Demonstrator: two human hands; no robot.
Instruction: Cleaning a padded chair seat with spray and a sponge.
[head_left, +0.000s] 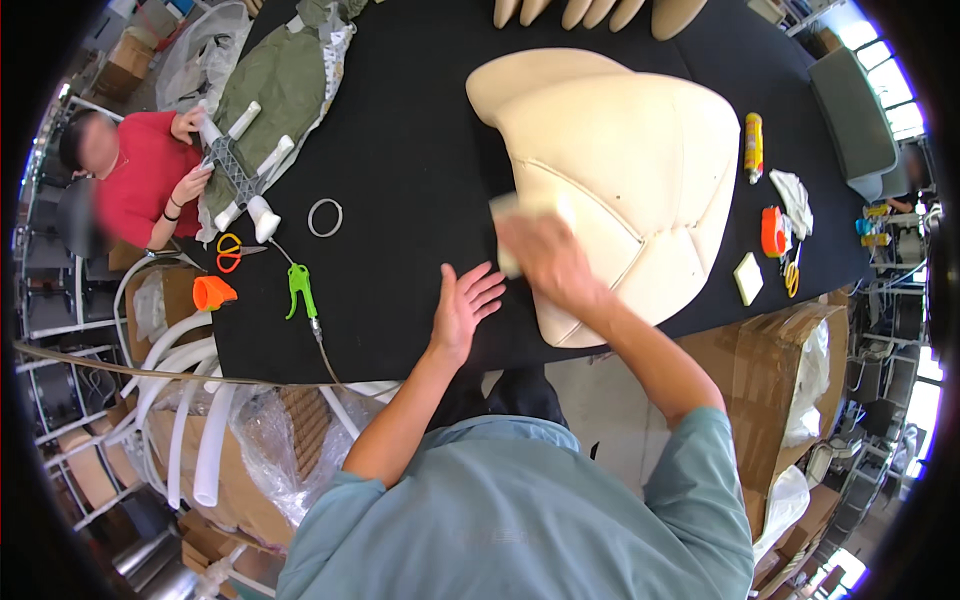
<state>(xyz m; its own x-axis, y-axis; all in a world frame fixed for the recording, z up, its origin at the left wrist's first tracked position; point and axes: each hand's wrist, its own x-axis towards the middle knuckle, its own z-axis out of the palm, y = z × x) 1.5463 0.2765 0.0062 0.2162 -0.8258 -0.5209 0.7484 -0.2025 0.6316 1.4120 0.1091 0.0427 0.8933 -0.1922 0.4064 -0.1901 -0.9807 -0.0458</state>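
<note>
A cream upholstered seat shell [630, 160] with stitched seams lies on the black-covered table [400, 150]. My right hand [552, 258] is at its left side, smeared by motion, with the fingers pressed on a pale pad [506, 238] that looks like a sponge. Part of the pad is hidden under the hand. My left hand [467, 308] hovers over the black cover just left of the shell, palm turned inward and fingers spread, holding nothing.
At left lie a green air gun [300, 291], orange scissors [231, 253] and a ring [325, 217]. A person in red [155, 175] handles a white-legged frame [235, 172]. At right are a yellow spray can [753, 148], an orange tape dispenser [772, 232], a cloth [792, 203] and a pale block [748, 278].
</note>
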